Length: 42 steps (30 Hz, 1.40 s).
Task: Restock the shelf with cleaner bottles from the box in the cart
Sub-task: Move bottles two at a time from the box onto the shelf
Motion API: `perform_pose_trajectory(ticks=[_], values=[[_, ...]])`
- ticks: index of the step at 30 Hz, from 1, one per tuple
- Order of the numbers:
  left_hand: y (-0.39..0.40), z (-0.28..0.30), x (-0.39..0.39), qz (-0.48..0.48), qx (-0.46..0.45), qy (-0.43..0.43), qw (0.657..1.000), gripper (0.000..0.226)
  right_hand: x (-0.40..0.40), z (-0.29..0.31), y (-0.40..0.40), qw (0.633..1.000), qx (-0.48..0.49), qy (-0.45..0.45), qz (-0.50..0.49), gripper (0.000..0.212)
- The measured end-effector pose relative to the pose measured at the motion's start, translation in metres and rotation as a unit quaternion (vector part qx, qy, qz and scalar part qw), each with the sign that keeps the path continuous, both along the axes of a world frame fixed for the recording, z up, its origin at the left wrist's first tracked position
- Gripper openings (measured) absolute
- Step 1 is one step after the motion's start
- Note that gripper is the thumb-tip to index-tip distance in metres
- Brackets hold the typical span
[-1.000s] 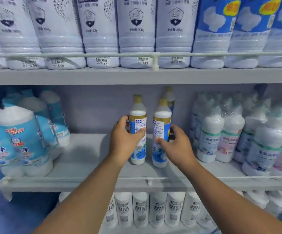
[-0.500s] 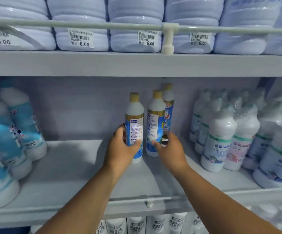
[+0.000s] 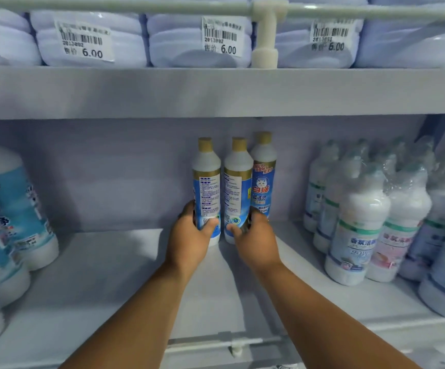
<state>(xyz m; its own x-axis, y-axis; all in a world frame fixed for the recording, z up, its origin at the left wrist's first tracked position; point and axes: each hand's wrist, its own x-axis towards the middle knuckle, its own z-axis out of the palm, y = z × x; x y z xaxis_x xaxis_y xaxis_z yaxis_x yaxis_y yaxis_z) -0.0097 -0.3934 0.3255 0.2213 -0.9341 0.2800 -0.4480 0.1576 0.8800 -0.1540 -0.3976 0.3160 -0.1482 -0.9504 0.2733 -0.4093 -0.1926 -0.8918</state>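
left hand [image 3: 189, 243] wrapped round the base of the left bottle [image 3: 206, 187], thumb across the printed label, fingers curled behind. right hand [image 3: 256, 241] clamped on the base of the middle bottle [image 3: 238, 190] in the same way. both bottles upright at the back of the shelf [image 3: 96, 275], side by side and touching or nearly so; whether the bases rest on the board cannot be told. third bottle [image 3: 264, 177] of the same kind just behind and to the right, front label with a cat picture facing out.

all three slim, round, smooth white plastic with tapered shoulders, gold caps, gold band and glossy blue label.

shelf board flat, matte, pale grey, with a thin front rail [image 3: 216, 344]. to the left, stout white jugs [image 3: 11, 206] with pale blue labels. to the right, rounded white bottles [image 3: 357, 230] in crinkled clear wrap, packed close in rows. upper shelf holding ribbed white containers behind a rail, with price tags [image 3: 85, 41] reading 6.00.
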Motion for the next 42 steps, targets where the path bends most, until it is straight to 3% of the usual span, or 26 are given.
perform_pose_trajectory(ticks=[9, 15, 24, 28, 31, 37, 42], values=[[-0.020, -0.021, -0.001, -0.008, -0.005, 0.009, 1.000, 0.054, 0.010, -0.026, -0.015, 1.000, -0.008, -0.002, -0.014, 0.042], [-0.014, -0.030, 0.002, 0.012, 0.015, 0.030, 0.999, 0.039, 0.010, -0.028, -0.015, 1.000, -0.005, -0.004, -0.019, 0.043], [-0.025, -0.038, 0.002, 0.063, 0.006, -0.034, 0.997, 0.041, 0.012, -0.033, -0.025, 0.997, -0.005, -0.021, -0.076, 0.048], [-0.030, -0.040, -0.001, 0.076, -0.001, -0.067, 0.995, 0.043, 0.015, -0.034, -0.021, 0.994, -0.035, 0.043, -0.097, 0.045], [-0.028, -0.041, 0.000, 0.059, 0.010, -0.051, 0.997, 0.040, 0.017, -0.034, -0.021, 0.992, -0.037, 0.073, -0.095, 0.047], [-0.029, -0.039, 0.000, 0.074, 0.022, -0.027, 0.997, 0.040, 0.024, -0.027, -0.035, 0.995, -0.009, 0.037, -0.089, 0.050], [-0.038, -0.044, -0.001, 0.088, 0.001, -0.092, 0.992, 0.044, 0.025, -0.032, -0.034, 0.990, -0.025, 0.067, -0.123, 0.053]])
